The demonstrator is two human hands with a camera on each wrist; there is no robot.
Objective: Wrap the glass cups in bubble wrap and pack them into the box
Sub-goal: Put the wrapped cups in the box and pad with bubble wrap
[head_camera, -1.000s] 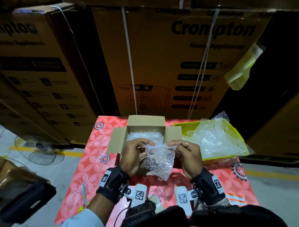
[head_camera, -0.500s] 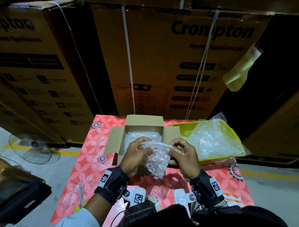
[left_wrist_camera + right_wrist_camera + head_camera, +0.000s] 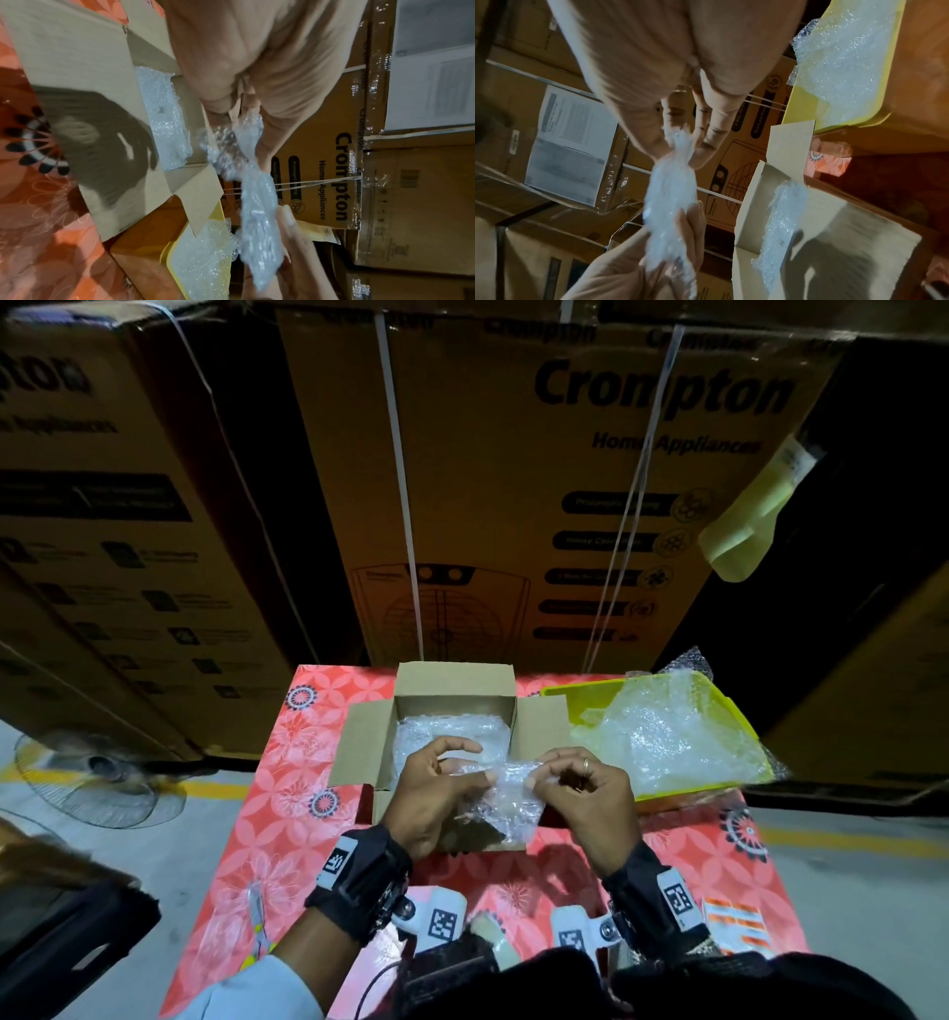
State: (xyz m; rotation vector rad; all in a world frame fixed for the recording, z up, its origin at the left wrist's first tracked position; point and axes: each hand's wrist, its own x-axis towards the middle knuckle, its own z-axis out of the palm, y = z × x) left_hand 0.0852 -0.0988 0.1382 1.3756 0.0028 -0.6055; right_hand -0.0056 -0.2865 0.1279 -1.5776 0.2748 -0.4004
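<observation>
1. Stacked Crompton cartons (image 3: 513, 505) rise behind a table with a red flowered cloth (image 3: 267, 814).
2. Above its near half, the left hand (image 3: 436, 793) and right hand (image 3: 585, 793) each pinch one end of a bubble-wrap bundle (image 3: 506, 806) between thumb and fingertips; whether a cup is inside cannot be told.
3. Just beyond the bundle stands the open cardboard box (image 3: 454, 690), with bubble wrap inside.
4. Right of the box, a yellow tray (image 3: 580, 706) holds more bubble wrap (image 3: 662, 737).

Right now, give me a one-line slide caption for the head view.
Both hands, left hand and right hand, pinch a bubble-wrap bundle over the open cardboard box.
</observation>
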